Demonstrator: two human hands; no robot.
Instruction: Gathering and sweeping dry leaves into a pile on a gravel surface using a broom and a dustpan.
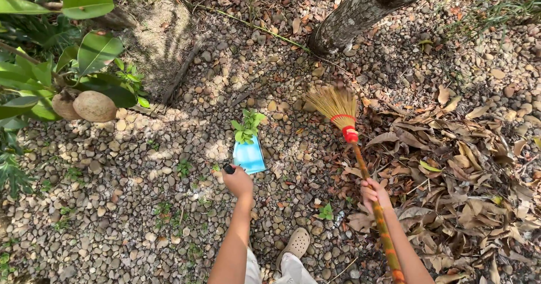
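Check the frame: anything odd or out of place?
One thing: a small green plant sits at the front edge of the blue dustpan held by the left hand. Whether it's rooted or swept up is unclear. Dry leaves pile at right.

The ground (pixel 169 216) is covered with small round stones. Dry brown leaves (pixel 468 165) lie in a pile on one side. A tree trunk (pixel 360 10) stands at the top. Big green plants (pixel 67 64) grow in the corner. Sunlight makes bright spots and shadows.
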